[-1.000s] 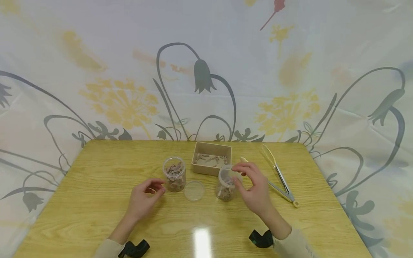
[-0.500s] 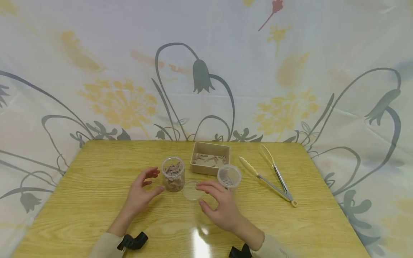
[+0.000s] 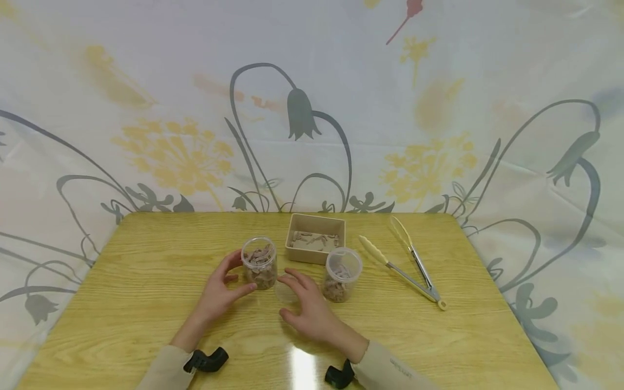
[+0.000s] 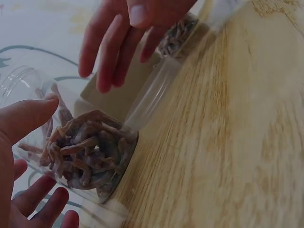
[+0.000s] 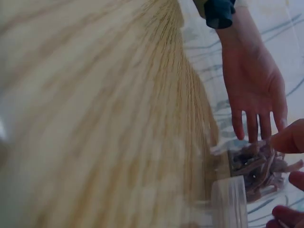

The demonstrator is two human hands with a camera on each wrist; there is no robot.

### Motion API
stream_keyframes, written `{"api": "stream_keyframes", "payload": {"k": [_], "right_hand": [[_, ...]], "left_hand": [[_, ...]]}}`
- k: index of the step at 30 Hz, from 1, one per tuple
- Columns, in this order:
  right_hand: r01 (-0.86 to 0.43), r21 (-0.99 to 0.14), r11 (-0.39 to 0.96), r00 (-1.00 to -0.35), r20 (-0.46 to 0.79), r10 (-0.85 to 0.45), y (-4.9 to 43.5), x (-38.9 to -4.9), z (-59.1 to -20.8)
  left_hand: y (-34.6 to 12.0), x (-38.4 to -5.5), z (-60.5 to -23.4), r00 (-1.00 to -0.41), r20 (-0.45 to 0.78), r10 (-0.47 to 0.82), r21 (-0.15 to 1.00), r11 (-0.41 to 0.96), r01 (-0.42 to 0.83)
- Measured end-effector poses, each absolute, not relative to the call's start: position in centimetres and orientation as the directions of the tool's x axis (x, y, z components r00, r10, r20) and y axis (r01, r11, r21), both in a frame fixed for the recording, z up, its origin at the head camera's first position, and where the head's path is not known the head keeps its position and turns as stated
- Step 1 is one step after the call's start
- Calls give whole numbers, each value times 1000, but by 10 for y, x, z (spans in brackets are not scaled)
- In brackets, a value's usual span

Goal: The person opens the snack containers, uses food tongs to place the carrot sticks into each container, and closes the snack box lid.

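A clear plastic jar [image 3: 260, 264] of brownish, shrivelled strips [image 4: 88, 149] stands lidless on the table. My left hand [image 3: 218, 292] is spread around its left side, thumb in front and fingers behind; whether they touch it is unclear. Just right of that jar, a clear round lid [image 3: 285, 293] lies flat, partly hidden under the fingers of my right hand [image 3: 309, 309]. Those fingers are loosely bent above the lid and hold nothing. A second clear jar [image 3: 342, 273], uncovered at the top, holds similar strips beyond my right hand.
Behind the jars sits a beige rectangular box [image 3: 312, 255] with a few strips on its bottom. Spread tongs [image 3: 414, 271] with cream tips lie to the right. The wooden table [image 3: 156, 249] ends against a flower-printed sheet [image 3: 312, 157].
My right hand has left the second jar and moved left to the lid. My left hand has moved forward and closer around the first jar.
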State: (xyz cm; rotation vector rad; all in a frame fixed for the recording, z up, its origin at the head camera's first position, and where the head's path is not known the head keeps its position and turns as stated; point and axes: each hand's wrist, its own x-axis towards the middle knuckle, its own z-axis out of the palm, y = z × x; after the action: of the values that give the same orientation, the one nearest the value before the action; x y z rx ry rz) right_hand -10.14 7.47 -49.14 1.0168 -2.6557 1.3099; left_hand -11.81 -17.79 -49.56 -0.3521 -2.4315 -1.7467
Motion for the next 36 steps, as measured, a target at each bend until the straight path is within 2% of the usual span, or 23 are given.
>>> {"api": "stream_keyframes", "payload": {"k": [8,17,29,36], "right_hand": [[-463,-733,499,-850,209,-483,72,-104,-500],[-391,-754,527,-897,184,-402,70,-109,-503],[-382,-747,544,-899,165,-406,68,-110,-503],[-343,-747,570,-911,115,-397,68,-109,-501]], "left_hand": [[-169,-123,-493,-982,161,102,931,313,185],[-164,-131,-492,-978,163,128,917,347,198],[-166,-135,-492,-980,139,140,951,259,171],[-169,-129,-491,-980,150,128,946,271,180]]}}
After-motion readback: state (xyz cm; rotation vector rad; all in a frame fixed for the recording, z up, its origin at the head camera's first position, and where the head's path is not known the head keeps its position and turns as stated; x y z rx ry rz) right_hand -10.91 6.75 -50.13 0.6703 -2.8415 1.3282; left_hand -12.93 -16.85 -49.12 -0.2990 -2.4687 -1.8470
